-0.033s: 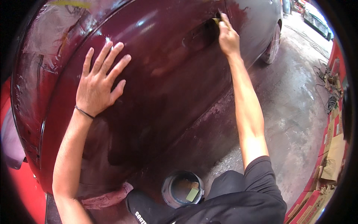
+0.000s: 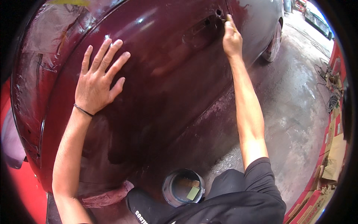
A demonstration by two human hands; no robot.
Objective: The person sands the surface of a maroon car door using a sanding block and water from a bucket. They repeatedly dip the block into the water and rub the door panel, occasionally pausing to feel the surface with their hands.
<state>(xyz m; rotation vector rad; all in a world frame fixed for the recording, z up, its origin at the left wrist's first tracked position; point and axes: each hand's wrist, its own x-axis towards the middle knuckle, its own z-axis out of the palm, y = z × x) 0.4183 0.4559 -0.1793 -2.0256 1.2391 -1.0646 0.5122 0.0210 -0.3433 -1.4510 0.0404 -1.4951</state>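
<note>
My left hand (image 2: 95, 84) lies with spread fingers on the dark maroon car door panel (image 2: 160, 86), a thin black band around its wrist. At the far right of the panel, my right hand (image 2: 233, 41) is closed, its fingertips near the door's edge seam. What it holds is mostly hidden; only a small dark-yellowish edge shows at the fingers. Just left of it are the door handle recess (image 2: 197, 31) and a small dark hole (image 2: 219, 13). The panel looks wet and dull in patches, with bright reflections near the top.
Between my knees stands a round bucket (image 2: 166, 190) with murky water and a green block (image 2: 193, 193). A pinkish stained cloth (image 2: 106, 197) lies near my left knee. A car wheel (image 2: 274, 43) is at upper right; cardboard (image 2: 335, 156) and cables line the right side.
My right hand has shifted slightly right and down, away from the handle recess, uncovering the small hole. My left hand stays nearly in place.
</note>
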